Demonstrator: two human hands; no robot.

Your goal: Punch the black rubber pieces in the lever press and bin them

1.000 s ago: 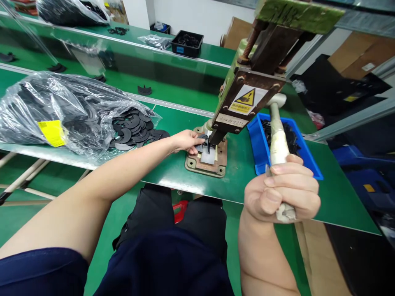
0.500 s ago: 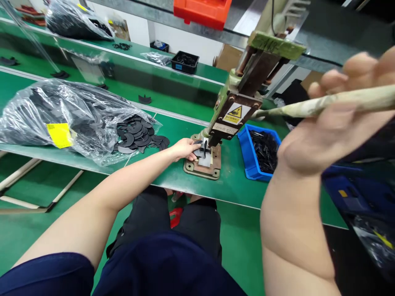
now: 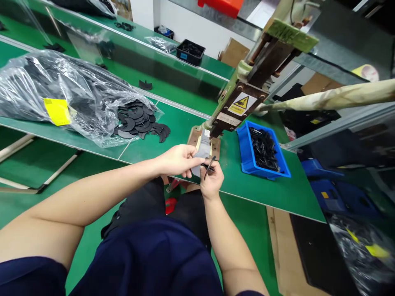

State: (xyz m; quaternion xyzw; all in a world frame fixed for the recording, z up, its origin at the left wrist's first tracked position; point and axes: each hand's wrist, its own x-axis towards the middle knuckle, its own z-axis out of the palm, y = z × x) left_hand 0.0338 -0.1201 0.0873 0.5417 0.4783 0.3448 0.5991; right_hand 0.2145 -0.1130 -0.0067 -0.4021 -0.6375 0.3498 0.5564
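In the head view, the lever has been released by the right hand, now pinching a thin black strip before the press base. A grey piece, withdrawn from the press, is pinched by the left hand.

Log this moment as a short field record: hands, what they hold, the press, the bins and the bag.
left hand: pinches a grey flat piece in front of the press base
right hand: pinches a thin black strip beside that piece
press: hand press on the green table, lever raised, no hand on it
blue bin: right of the press, holds black strips
bag: clear plastic bag at left, black curved parts spilling from its mouth
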